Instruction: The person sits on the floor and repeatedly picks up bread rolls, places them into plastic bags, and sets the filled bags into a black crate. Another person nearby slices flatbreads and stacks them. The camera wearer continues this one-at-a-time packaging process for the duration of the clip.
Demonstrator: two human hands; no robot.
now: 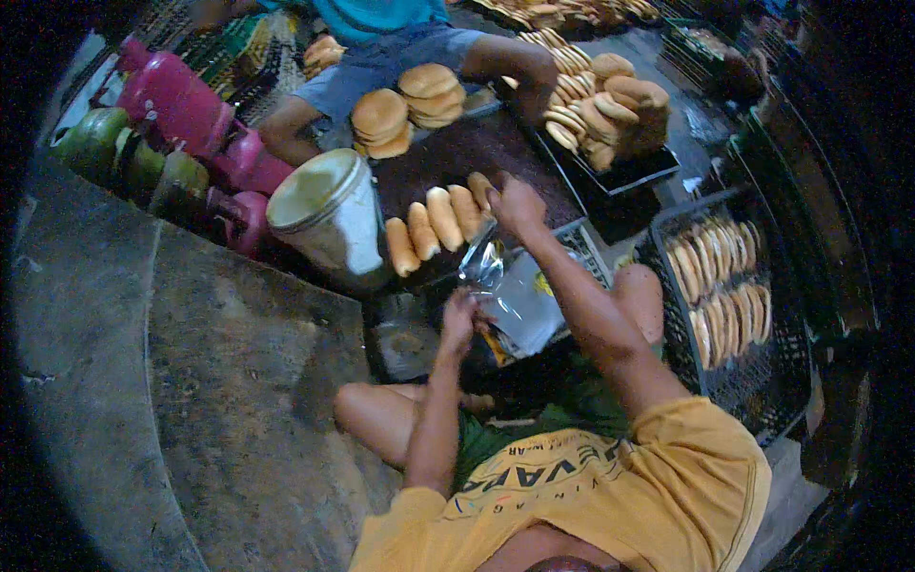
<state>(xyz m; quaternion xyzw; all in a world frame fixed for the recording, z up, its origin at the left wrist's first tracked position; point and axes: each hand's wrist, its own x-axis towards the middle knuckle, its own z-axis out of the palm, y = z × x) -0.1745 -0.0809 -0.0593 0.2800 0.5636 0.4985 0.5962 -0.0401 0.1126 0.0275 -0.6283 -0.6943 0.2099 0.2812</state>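
My left hand (463, 320) grips the lower end of a clear plastic bag (487, 263), which stands up crinkled and shiny. My right hand (520, 206) has its fingers on an elongated bread roll (480, 190), the rightmost of a slanted row. Several more elongated rolls (444, 218) lie side by side to its left on a dark tray (515, 154). Beneath my forearms, a stack of flat clear plastic bags (525, 314) rests on printed material. The fingertips of my left hand are blurred.
A white bucket (329, 214) stands left of the rolls, before pink gas cylinders (175, 104). Round buns (381, 118) are stacked at the tray's far side. Another person (400, 50) sits opposite, one arm near piled bread (607, 114). A black crate (736, 386) at right holds filled rolls.
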